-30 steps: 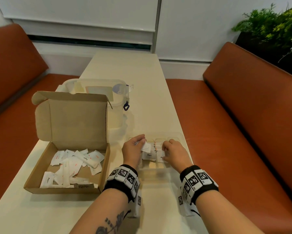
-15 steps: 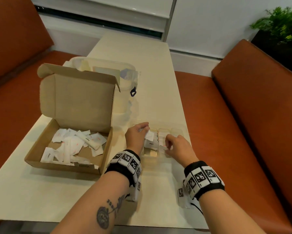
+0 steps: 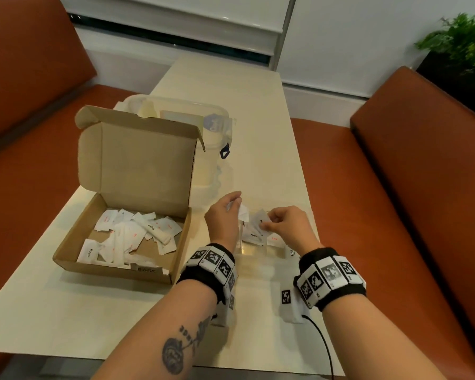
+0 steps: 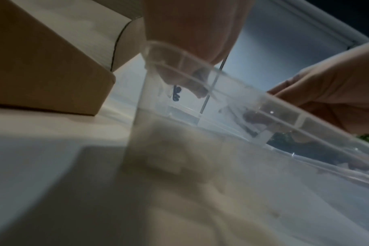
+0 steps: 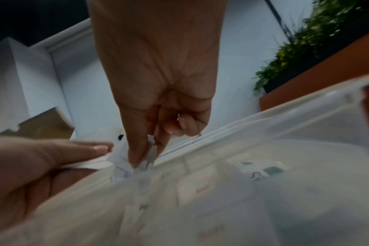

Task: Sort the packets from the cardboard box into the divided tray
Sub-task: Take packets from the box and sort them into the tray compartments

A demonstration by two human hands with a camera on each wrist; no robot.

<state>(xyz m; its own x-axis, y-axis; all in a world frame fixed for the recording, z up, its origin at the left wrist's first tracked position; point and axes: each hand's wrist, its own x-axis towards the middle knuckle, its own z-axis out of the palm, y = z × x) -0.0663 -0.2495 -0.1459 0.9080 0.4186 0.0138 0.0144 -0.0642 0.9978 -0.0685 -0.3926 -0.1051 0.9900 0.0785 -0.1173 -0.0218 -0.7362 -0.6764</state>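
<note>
An open cardboard box (image 3: 74, 250) holds several white packets (image 3: 137, 234) on the left of the table. A clear divided tray (image 3: 254, 252) stands between my hands, with a few packets (image 3: 254, 237) lying in its compartments. Over the tray's left side, my left hand (image 3: 235, 204) holds white packets (image 3: 241, 213) between thumb and fingers. My right hand (image 3: 269, 223) pinches one white packet (image 3: 259, 220) just above the tray. In the right wrist view, the right hand (image 5: 144, 163) grips that packet (image 5: 121, 159) at the tray rim (image 5: 263, 116), close to the left hand (image 5: 42, 159).
A clear lidded plastic container (image 3: 181, 111) stands behind the cardboard box. Orange benches (image 3: 395, 187) run along both sides of the cream table (image 3: 258, 133). A plant (image 3: 461, 48) sits at the far right. A black cable (image 3: 325, 344) trails from my right wrist.
My right hand has lifted from the tray's compartments with a packet pinched in its fingers. The left hand stays over the tray's left side with its packets. My view has tilted down.
</note>
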